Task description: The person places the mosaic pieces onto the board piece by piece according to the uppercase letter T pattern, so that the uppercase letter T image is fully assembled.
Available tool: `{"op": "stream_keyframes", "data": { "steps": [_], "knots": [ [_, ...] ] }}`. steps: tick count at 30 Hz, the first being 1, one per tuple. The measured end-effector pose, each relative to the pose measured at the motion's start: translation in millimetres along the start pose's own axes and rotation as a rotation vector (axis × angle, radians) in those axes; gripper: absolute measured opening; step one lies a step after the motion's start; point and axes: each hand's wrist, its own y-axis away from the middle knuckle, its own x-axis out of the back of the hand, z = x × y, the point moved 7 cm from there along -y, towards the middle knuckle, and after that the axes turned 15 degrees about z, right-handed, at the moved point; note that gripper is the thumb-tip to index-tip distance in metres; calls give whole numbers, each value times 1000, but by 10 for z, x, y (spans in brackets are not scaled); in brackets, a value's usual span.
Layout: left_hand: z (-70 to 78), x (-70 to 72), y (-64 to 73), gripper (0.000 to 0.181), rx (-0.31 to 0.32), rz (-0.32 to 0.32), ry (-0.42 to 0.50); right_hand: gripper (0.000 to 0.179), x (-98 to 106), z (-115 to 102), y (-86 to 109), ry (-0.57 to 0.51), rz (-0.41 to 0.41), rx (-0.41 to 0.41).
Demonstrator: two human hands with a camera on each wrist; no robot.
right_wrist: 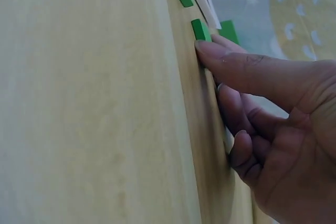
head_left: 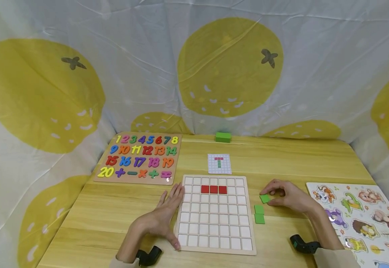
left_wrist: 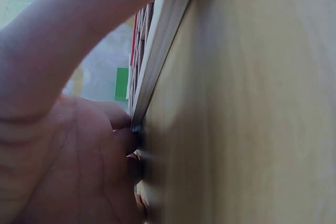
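A pale wooden grid board (head_left: 214, 217) with white squares lies on the table, three red tiles (head_left: 214, 190) side by side in its second row. Along its left edge rests my left hand (head_left: 159, 217), fingers spread and extended, thumb near the lower left corner. To the right of the board, my right hand (head_left: 290, 197) pinches a green tile (head_left: 265, 198) between thumb and fingertips; the right wrist view shows the thumb against this green tile (right_wrist: 200, 30). Two more green tiles (head_left: 259, 219) lie together just below, beside the board's right edge.
A small card (head_left: 214, 168) printed with a red-and-green T on a grid lies behind the board. Farther back stands a green block (head_left: 223, 137). At left is a colourful number board (head_left: 130, 181); an animal puzzle board (head_left: 370, 208) lies at right, near my right forearm. Lemon-print cloth (head_left: 141, 74) surrounds the table.
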Motion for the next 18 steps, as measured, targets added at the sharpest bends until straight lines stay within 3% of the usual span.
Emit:
{"op": "stream_keyframes", "data": {
  "steps": [6, 18],
  "knots": [
    [-5, -6, -6, 164, 4, -1, -2, 25, -9, -32, 4, 43, 13, 39],
    [4, 2, 4, 164, -13, 3, 1, 25, -25, -26, -14, 84, 29, 11]
  ]
}}
